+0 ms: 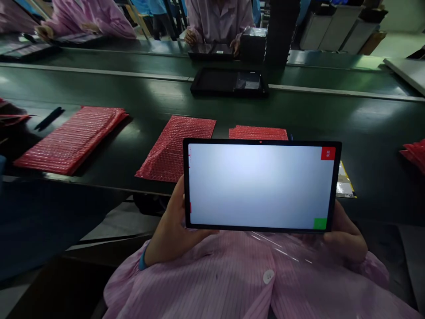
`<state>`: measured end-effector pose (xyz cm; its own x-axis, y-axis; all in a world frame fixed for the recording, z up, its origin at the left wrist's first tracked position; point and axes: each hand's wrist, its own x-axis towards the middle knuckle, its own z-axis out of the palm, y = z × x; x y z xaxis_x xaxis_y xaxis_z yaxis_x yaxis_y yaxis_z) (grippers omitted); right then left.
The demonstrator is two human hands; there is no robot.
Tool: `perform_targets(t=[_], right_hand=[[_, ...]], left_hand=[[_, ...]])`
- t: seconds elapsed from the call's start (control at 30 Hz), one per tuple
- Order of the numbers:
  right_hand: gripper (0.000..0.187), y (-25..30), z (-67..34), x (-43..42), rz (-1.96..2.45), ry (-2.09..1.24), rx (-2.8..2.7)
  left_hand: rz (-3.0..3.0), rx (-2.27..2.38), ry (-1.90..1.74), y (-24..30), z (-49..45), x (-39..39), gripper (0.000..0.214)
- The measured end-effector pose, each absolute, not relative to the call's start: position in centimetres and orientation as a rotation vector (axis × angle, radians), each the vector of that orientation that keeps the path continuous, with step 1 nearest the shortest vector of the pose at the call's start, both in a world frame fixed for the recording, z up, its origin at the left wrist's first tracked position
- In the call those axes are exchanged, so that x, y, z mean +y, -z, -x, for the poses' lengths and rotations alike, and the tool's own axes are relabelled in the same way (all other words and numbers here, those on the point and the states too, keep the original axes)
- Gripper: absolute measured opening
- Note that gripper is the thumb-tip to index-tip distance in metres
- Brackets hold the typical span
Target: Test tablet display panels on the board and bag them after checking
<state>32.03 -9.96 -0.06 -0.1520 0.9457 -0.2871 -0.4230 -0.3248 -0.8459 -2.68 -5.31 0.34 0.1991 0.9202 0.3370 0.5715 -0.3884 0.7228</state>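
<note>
I hold a black-framed tablet [260, 186] in front of my chest, screen facing me. Its screen glows white, with a red square in the top right corner and a green square in the bottom right. My left hand [171, 221] grips the tablet's left edge, fingers behind it and thumb at the side. My right hand [345, 235] wraps the lower right corner from behind. My pink striped sleeves and smock fill the bottom of the view.
Red bubble-wrap bags [177, 148] lie on the dark green belt [365, 128], with stacks at left [71, 137] and behind the tablet [259, 132]. A black tray [229, 83] sits further back. People in pink smocks [217, 20] work across the line.
</note>
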Motion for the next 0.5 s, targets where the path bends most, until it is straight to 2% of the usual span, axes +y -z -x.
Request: perform_targets(t=[0.13, 0.4, 0.5], right_hand=[[0.063, 0.0, -31.9, -9.8, 1.031, -1.686, -0.624], [0.066, 0.5, -33.1, -9.4, 1.214, -1.642, -0.541], [0.061, 1.6, -34.5, -9.2, 1.232, -1.690, -0.704]], left_hand=[[-2.000, 1.372, -1.064, -0.1, 2.4, -5.4, 0.126], [-1.949, 1.127, -1.116, -0.9, 1.5, -5.6, 0.115], [-1.914, 1.121, -1.100, -0.9, 1.4, -5.9, 0.117]])
